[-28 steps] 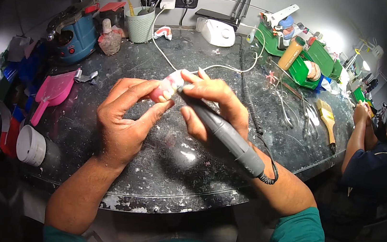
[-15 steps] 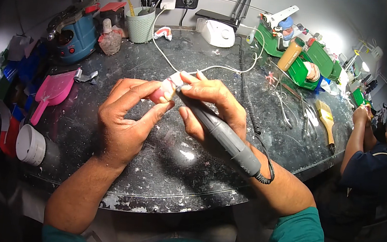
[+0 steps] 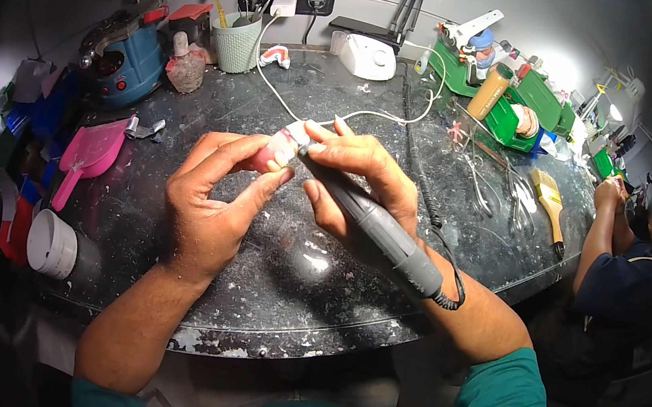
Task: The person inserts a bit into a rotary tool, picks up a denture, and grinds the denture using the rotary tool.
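Between the thumb and fingers of my left hand [image 3: 219,182] is a small pink denture [image 3: 273,155] with whitish teeth, held up over the middle of the bench. My right hand [image 3: 370,178] grips a black rotary handpiece [image 3: 376,230] like a pen, its tip end close against the denture. Fingers hide the bit, so whether it touches the teeth cannot be seen. A coiled black cord [image 3: 455,294] runs from the rear of the handpiece past my right forearm.
On the dark worn bench [image 3: 264,310] stand a white tub [image 3: 52,243], pink dustpan [image 3: 97,147], blue machine [image 3: 123,65], woven cup [image 3: 236,46] and white control box [image 3: 367,56]. To the right lie a brush [image 3: 548,198], pliers [image 3: 479,186] and green bins [image 3: 507,122]. A co-worker [image 3: 636,266] sits at far right.
The denture has turned slightly in my left fingers, showing more of its teeth. My right hand and the handpiece have shifted only a little.
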`<state>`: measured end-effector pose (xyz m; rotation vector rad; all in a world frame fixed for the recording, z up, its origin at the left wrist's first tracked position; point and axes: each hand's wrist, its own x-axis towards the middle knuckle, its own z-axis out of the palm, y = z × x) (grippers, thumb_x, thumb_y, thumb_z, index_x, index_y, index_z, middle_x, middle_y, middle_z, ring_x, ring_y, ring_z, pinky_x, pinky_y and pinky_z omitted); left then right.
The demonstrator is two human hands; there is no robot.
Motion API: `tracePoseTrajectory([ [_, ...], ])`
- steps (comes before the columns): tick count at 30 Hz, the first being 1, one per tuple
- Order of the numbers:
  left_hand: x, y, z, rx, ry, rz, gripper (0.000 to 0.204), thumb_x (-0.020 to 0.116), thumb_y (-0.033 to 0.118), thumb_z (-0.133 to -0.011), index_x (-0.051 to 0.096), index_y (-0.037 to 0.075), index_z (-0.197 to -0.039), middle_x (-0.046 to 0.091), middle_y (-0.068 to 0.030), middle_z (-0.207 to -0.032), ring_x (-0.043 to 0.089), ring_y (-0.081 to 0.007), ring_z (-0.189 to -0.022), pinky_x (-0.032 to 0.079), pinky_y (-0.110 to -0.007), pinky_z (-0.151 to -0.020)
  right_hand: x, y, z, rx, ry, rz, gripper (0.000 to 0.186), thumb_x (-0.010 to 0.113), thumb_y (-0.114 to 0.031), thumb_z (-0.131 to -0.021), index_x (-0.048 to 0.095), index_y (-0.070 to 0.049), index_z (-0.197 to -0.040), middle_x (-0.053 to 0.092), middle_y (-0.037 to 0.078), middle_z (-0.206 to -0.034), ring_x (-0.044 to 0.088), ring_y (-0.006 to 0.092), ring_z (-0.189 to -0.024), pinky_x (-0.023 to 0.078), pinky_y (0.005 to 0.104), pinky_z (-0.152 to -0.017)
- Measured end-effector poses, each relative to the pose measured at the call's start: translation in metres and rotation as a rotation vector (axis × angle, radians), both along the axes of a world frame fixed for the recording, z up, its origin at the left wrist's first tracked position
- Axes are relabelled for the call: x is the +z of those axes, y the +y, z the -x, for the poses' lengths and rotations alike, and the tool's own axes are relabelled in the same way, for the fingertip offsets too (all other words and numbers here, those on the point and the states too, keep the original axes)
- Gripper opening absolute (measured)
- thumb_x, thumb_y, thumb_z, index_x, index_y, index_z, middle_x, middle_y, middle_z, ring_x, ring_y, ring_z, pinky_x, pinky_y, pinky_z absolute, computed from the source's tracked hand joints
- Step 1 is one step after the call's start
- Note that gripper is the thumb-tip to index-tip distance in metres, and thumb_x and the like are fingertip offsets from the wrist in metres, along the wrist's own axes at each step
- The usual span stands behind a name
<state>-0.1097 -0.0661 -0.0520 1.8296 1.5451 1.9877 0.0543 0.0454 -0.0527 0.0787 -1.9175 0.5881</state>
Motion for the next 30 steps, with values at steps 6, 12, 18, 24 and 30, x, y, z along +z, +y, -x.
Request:
tracePoseTrajectory([
  [6, -0.001, 0.0, 0.001, 0.003, 0.003, 0.011, 0.033, 0.079, -0.006, -0.079, 0.072, -0.001, -0.11, 0.069, -0.0104, -0.102, 0.068, -0.0162, -0.093, 0.054, -0.029, -0.086, 0.006, -0.006, -0.002, -0.013, -0.059, -0.069, 0.036, 0.077, 0.002, -0.082, 0.063, -0.003, -0.116, 0.069, 0.012, -0.109, 0.064, 0.034, -0.122, 0.035, 0.0528, -0.116],
  [12, 0.001, -0.001, -0.001, 0.023, 0.026, 0.02, 0.033, 0.08, -0.006, -0.078, 0.072, -0.001, -0.11, 0.069, -0.0102, -0.101, 0.068, -0.0167, -0.093, 0.054, -0.029, -0.085, 0.001, -0.002, 0.0, -0.023, -0.026, -0.012, 0.036, 0.076, 0.003, -0.082, 0.063, -0.002, -0.116, 0.069, 0.013, -0.109, 0.063, 0.0349, -0.122, 0.035, 0.054, -0.116],
  [18, 0.001, 0.0, -0.001, 0.026, 0.019, -0.016, 0.034, 0.082, -0.004, -0.077, 0.072, -0.001, -0.109, 0.069, -0.0092, -0.099, 0.067, -0.0162, -0.091, 0.054, -0.029, -0.084, 0.0, -0.001, 0.001, 0.012, 0.0, 0.013, 0.038, 0.075, 0.004, -0.081, 0.064, -0.003, -0.117, 0.068, 0.014, -0.109, 0.063, 0.0359, -0.123, 0.034, 0.0537, -0.117],
  [24, 0.001, 0.001, 0.002, 0.015, 0.023, 0.02, 0.033, 0.081, -0.004, -0.078, 0.071, -0.001, -0.11, 0.068, -0.0102, -0.102, 0.067, -0.0166, -0.09, 0.053, -0.029, -0.085, 0.003, -0.002, -0.002, 0.044, -0.081, -0.101, 0.041, 0.077, 0.002, -0.082, 0.06, -0.003, -0.118, 0.067, 0.015, -0.113, 0.062, 0.0361, -0.124, 0.035, 0.0546, -0.115],
  [30, 0.005, 0.002, -0.008, -0.13, -0.249, 0.059, 0.032, 0.077, -0.005, -0.083, 0.069, -0.001, -0.114, 0.066, -0.0084, -0.109, 0.066, -0.0144, -0.099, 0.058, -0.027, -0.089, 0.0, 0.002, -0.001, -0.021, 0.044, -0.077, 0.039, 0.077, 0.0, -0.084, 0.059, -0.001, -0.119, 0.065, 0.016, -0.112, 0.064, 0.0325, -0.118, 0.041, 0.0511, -0.112],
])
